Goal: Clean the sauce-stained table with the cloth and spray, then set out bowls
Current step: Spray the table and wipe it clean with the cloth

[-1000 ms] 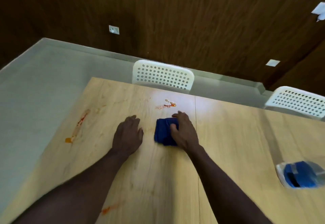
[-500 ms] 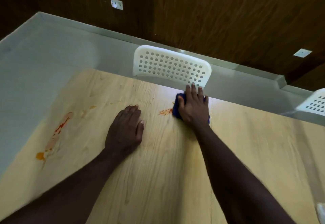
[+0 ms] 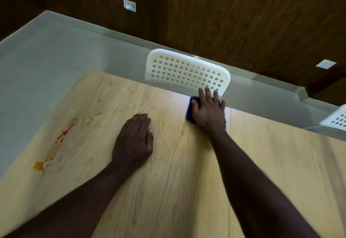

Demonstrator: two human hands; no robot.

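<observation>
Gone since half a second back: the orange smear beside the blue cloth [image 3: 190, 106], which has been pushed on to the table's far edge.

Right hand [image 3: 208, 112] lies flat on the cloth with fingers straight and spread, pressing it down rather than gripping, so only its left side and a sliver by the wrist show from under the palm. Left hand [image 3: 133, 142] rests open and flat on the pale wooden table [image 3: 187, 191], holding nothing, well apart from the cloth. A red-orange sauce streak [image 3: 61, 140] remains near the left edge. A white perforated chair [image 3: 187, 71] stands just behind the cloth.
</observation>
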